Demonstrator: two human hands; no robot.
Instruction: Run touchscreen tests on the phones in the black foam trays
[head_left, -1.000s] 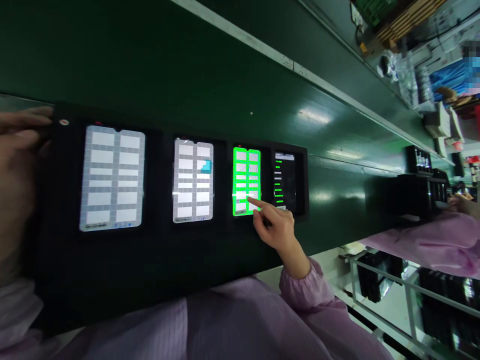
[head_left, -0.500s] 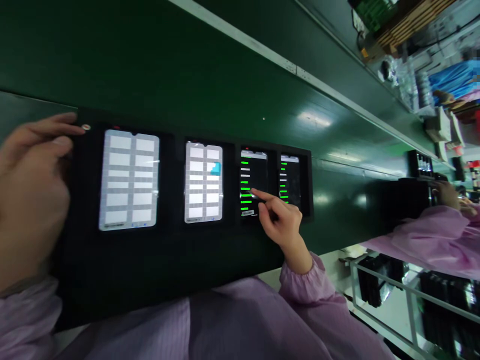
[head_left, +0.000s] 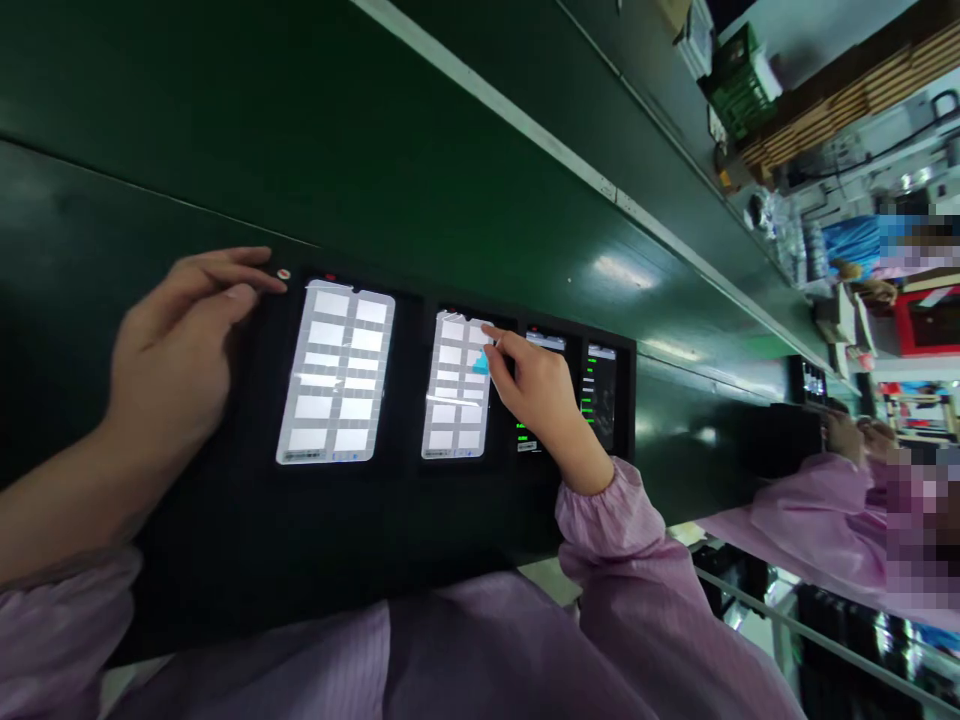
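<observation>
The right hand, forefinger out and other fingers curled, touches the top right corner of the second phone, upright in the black tray, while the open left hand steadies the tray's left end.

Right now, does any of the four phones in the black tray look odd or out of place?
Nothing looks damaged or askew. The four phones sit straight in the black tray. Only the second phone differs: a blue patch shows by the right hand fingertip.
</observation>
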